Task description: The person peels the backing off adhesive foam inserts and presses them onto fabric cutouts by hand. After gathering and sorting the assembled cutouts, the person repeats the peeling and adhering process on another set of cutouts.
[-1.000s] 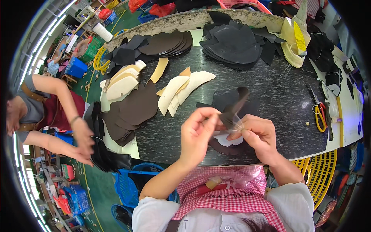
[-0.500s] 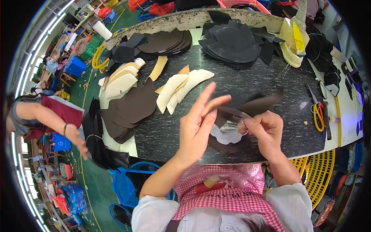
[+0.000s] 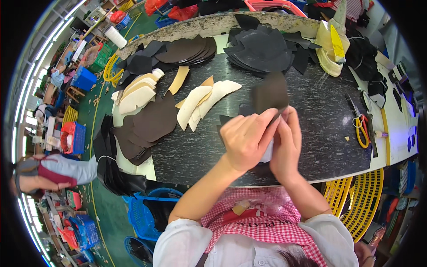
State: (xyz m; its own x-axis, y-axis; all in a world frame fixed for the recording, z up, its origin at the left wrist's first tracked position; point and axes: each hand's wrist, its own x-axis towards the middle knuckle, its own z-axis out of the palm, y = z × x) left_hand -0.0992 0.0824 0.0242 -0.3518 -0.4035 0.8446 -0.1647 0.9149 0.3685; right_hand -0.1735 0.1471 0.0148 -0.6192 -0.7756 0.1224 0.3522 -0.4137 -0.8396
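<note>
Above the dark speckled tabletop (image 3: 320, 133), my left hand (image 3: 244, 139) and my right hand (image 3: 286, 149) meet with fingers pinched together. Between their fingertips stands a dark brown cut piece (image 3: 270, 93), smeared by motion at its upper end. Both hands appear to grip its lower edge; the exact hold is partly hidden by the fingers. Below the hands, a pale patch shows between the wrists, too covered to name. Left of my hands lie cream curved pieces with zigzag edges (image 3: 218, 98) and a stack of dark brown cut pieces (image 3: 153, 120).
Black cut pieces (image 3: 262, 49) are stacked at the back. Yellow-handled scissors (image 3: 362, 131) lie at the right, below a yellow-and-cream holder (image 3: 329, 49). Blue baskets (image 3: 142, 218) and yellow baskets (image 3: 362, 204) stand under the front edge. Another person (image 3: 58, 173) is on the left.
My left hand, spread and apart before, has closed in beside my right hand at the brown piece. The piece now stands more upright. The other person's outstretched arm has dropped away.
</note>
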